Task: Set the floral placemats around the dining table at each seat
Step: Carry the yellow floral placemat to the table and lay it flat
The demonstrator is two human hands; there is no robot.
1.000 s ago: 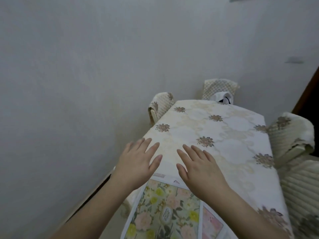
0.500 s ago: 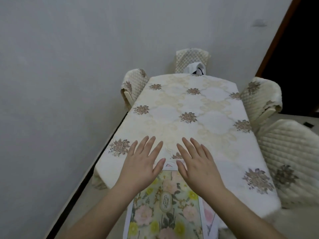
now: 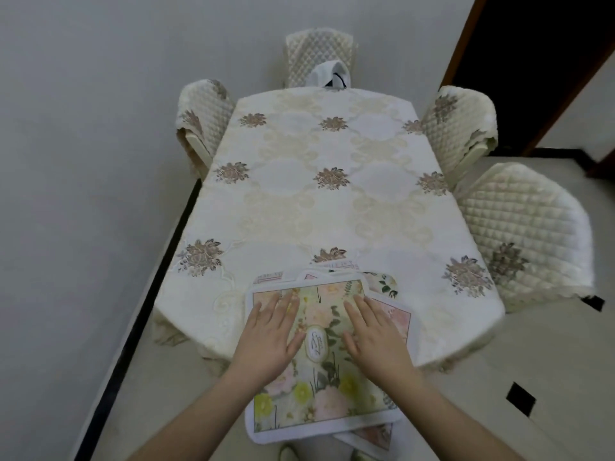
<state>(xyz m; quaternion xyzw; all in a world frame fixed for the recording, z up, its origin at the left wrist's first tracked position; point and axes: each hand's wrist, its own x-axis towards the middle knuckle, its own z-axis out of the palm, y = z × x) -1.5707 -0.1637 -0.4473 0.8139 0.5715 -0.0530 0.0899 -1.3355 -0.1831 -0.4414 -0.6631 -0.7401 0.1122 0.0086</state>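
Observation:
A stack of floral placemats (image 3: 319, 371) lies at the near end of the dining table (image 3: 319, 201), hanging over its front edge. The top mat shows pink and yellow flowers with a white oval label. Corners of other mats (image 3: 396, 317) stick out beneath it on the right and at the back. My left hand (image 3: 266, 337) lies flat on the left part of the top mat, fingers straight. My right hand (image 3: 374, 334) lies flat on its right part, fingers straight. The table wears a cream cloth with brown flower motifs.
Quilted cream chairs stand round the table: one at the far end (image 3: 319, 58) with a white bag (image 3: 331, 73) on it, one at far left (image 3: 204, 118), two on the right (image 3: 461, 124) (image 3: 525, 234). A wall runs close along the left. A dark doorway (image 3: 532, 44) opens at far right.
The view has tilted down and pulled back, showing the whole table. Both hands have slid back from the mat's far edge onto the middle of the top placemat.

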